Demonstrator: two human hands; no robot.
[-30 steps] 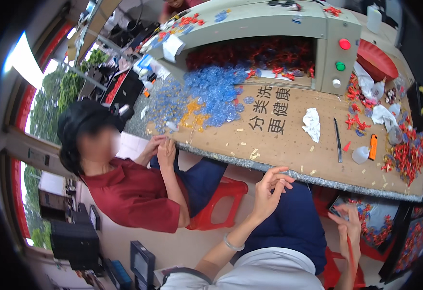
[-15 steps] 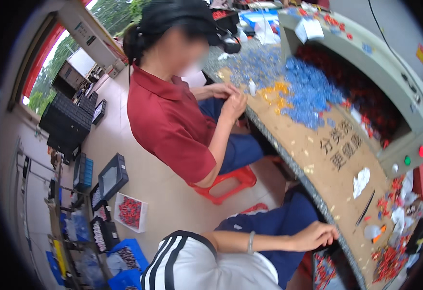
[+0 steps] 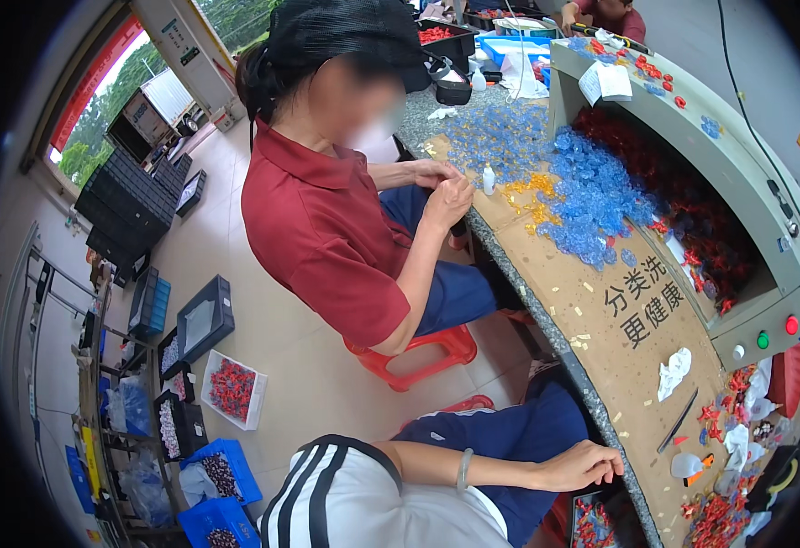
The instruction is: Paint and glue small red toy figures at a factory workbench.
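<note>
Hiding its palm, the left hand [image 3: 583, 465] curls near the table [image 3: 593, 393].

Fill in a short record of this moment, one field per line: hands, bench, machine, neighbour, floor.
Left hand: loosely curled near the speckled bench edge; no held object visible; contact unclear
Right hand: not in view
Bench: cardboard sheet with blue pieces, yellow pieces, red pieces, crumpled white tissue, slim dark tool
Machine: grey-green housing; red, green and white buttons
Neighbour: co-worker in dark red shirt, seated, hands together
Floor: white tray of red pieces
</note>
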